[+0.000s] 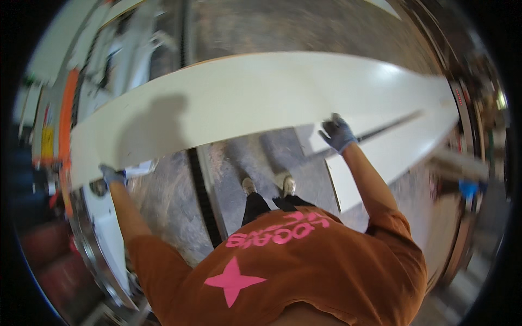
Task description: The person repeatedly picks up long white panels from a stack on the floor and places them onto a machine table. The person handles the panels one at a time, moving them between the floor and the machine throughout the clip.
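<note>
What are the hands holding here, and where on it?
Both gloved hands grip one long white panel along its near edge: the left hand near its left end, the right hand further along.

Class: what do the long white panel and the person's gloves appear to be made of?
Long white panel: probably laminated or painted board; smooth, flat, with a glossy highlight. Grey-blue gloves on the left hand and right hand: apparently knitted fabric, matte and close-fitting; blur leaves this uncertain.
</note>
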### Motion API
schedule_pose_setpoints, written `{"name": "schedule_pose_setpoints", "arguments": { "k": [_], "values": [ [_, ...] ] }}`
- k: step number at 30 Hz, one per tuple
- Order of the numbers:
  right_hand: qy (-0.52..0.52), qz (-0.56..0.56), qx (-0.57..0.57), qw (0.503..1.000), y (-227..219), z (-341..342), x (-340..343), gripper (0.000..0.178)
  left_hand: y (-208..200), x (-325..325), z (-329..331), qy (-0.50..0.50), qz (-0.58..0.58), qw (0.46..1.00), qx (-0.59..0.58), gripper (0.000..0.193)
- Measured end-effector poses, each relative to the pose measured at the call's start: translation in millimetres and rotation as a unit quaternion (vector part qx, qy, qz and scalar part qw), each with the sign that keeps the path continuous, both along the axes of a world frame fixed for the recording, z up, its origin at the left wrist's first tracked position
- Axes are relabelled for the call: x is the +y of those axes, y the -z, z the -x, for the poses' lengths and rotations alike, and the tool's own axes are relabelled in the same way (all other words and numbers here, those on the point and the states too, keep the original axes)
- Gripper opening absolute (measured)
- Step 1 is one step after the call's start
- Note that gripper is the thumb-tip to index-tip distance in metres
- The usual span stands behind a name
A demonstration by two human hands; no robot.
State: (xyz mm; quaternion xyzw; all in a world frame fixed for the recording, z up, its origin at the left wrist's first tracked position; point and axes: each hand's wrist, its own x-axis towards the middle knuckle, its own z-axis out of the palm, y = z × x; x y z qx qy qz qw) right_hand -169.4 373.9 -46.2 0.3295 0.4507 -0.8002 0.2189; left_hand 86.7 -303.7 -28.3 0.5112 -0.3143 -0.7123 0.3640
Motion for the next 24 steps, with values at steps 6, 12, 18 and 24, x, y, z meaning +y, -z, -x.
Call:
{"name": "schedule_pose_setpoints", "arguments": {
  "k": [6, 12, 18, 24],
  "values": [
    [0.020, -0.176, -0.111, 0.978, 41.3, -115.6, 117.9, 0.033, -15.5, 295.4, 79.5, 0.106, 0.443, 0.889, -0.045, 0.031],
    [0.064, 0.051, -0.132, 0.988, 85.2, -122.6, 129.1, 0.028, 104.1, 413.4, 166.7, 0.594, 0.291, 0.745, -0.085, 0.036],
    [-0.009, -0.004, -0.096, 0.995, 69.3, -106.6, 114.0, 0.043, 190.2, 571.9, 189.7, 0.550, 0.185, 0.798, -0.161, 0.059],
    [0.014, -0.087, -0.078, 0.993, 74.7, -94.5, 167.3, 0.041, 146.1, 574.8, 170.5, 0.619, 0.018, 0.775, -0.124, 0.038]
  ]
}}
